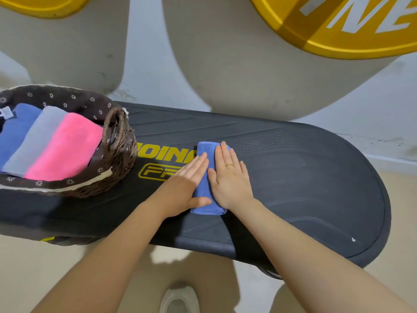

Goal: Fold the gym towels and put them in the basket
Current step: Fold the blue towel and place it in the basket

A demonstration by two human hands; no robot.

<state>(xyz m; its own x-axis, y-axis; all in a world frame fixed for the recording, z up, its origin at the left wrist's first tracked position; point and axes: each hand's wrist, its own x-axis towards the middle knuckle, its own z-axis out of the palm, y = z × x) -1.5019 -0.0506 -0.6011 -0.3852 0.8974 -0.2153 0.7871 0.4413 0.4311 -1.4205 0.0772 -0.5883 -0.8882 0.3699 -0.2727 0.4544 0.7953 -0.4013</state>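
A small blue towel (207, 188), folded into a narrow strip, lies on the black exercise platform (304, 177). My left hand (187, 184) lies flat on the towel's left side with straight fingers, thumb over its near end. My right hand (230, 175), wearing a ring, presses flat on its right side. To the left stands a wicker basket (117, 145) with a dark flowered lining. Inside it lie a folded dark blue towel (15, 129), a light blue towel (36, 141) and a pink towel (67, 145) side by side.
The platform carries yellow lettering (164, 154) between basket and towel. Behind it is a pale wall with large yellow shapes (352, 26) at the top. The floor and a white shoe (179, 299) show below the platform's near edge.
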